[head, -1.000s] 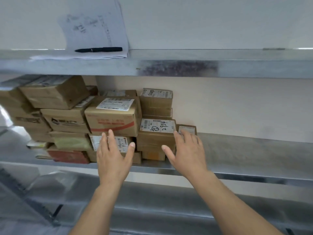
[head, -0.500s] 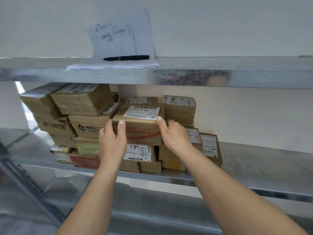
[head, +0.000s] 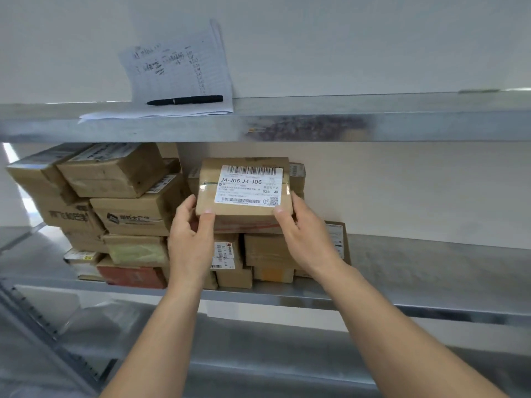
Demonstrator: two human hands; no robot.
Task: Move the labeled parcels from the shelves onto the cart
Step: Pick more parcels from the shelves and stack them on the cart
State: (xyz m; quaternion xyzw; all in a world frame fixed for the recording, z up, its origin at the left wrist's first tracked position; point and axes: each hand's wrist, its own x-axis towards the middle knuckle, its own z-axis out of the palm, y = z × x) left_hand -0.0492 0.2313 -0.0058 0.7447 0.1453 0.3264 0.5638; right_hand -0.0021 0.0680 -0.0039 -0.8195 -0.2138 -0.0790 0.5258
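The left hand (head: pixel 191 239) and right hand (head: pixel 304 237) clamp the two lower corners of a labeled parcel (head: pixel 244 188), thumbs on its front face, holding it tilted above the stack of boxes (head: pixel 138 214) on the middle shelf (head: pixel 416 300). It looks like stiff, light cardboard with slick tape; gripping the corner edges should hold best.

Left hand (head: pixel 188 239) and right hand (head: pixel 304 237) grip a labeled parcel (head: pixel 244 188) above the shelf (head: pixel 416 271).
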